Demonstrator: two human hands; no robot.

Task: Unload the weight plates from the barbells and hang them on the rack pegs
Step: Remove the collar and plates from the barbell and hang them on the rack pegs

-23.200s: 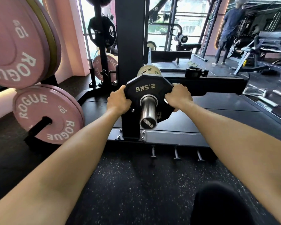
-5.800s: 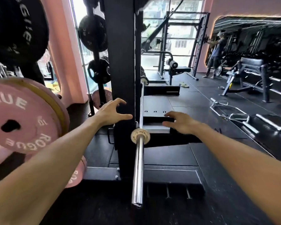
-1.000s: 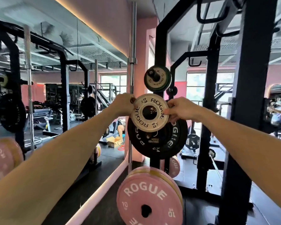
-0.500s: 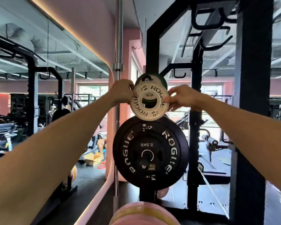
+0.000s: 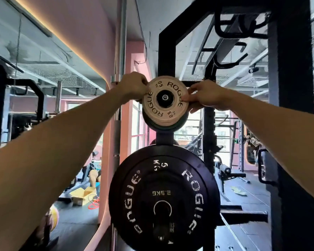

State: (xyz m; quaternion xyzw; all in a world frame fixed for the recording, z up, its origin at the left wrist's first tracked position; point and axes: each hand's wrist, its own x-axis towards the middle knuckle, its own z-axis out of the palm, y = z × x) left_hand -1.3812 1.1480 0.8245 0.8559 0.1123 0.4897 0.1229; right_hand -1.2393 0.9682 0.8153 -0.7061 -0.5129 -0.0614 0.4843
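Observation:
A small white ROGUE 0.5 plate (image 5: 165, 100) sits on the upper peg (image 5: 164, 97) of the black rack upright (image 5: 166, 51), the peg end showing through its hole. My left hand (image 5: 132, 86) pinches its left edge and my right hand (image 5: 204, 96) pinches its right edge. A dark green plate (image 5: 164, 125) hangs behind it on the same peg. Below, a black 2.5 kg plate (image 5: 162, 193) hangs in front of a larger black ROGUE 5 kg plate (image 5: 134, 180) on a lower peg.
A vertical steel barbell (image 5: 121, 51) stands just left of the rack, beside a pink wall. A thick black rack post (image 5: 290, 124) rises at the right. A wall mirror on the left reflects racks; a cardboard box (image 5: 81, 194) lies on the floor.
Both hands have slid the white plate onto the upper peg, in front of the green plate. The view has moved closer to the rack.

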